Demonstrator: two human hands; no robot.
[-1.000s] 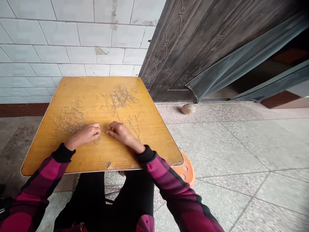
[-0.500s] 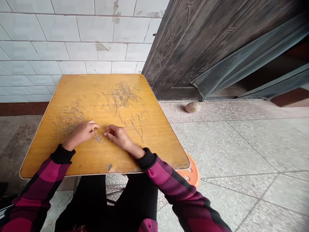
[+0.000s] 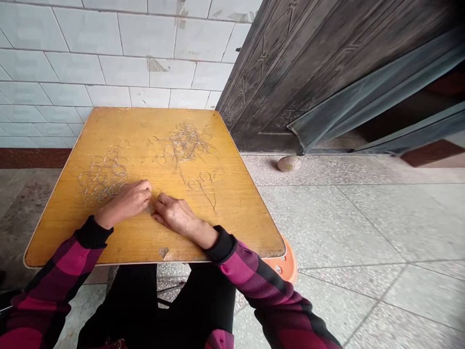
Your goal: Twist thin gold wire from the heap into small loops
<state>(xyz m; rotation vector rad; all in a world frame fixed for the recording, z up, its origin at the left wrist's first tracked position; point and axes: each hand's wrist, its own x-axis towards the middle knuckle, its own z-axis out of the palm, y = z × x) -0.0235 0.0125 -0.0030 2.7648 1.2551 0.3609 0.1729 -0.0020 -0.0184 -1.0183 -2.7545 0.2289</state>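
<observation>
My left hand [image 3: 131, 198] is closed in a pinch, its fingertips at the near middle of the table. Facing it, my right hand [image 3: 176, 213] is also closed, knuckles up. A thin wire ring [image 3: 157, 191] shows in the small gap between them, its lower part hidden by my fingers. Beyond my left hand lies a spread of wire rings [image 3: 103, 177]. To the right of my right hand are a couple of wire loops with long straight tails [image 3: 195, 184]. Farther back sits a tangled heap of similar looped wires [image 3: 187, 143].
The yellow wooden table [image 3: 236, 232] has a worn near edge and stands by a white tiled wall [image 3: 145, 34]. An orange stool [image 3: 286, 264] pokes out at its right corner. A ball-like object [image 3: 289, 164] lies on the floor near the dark carved door [image 3: 261, 116].
My hands have drawn closer together and their fingers have closed. The wire ring that lay between them is now mostly covered by my fingers. The view has shifted slightly.
</observation>
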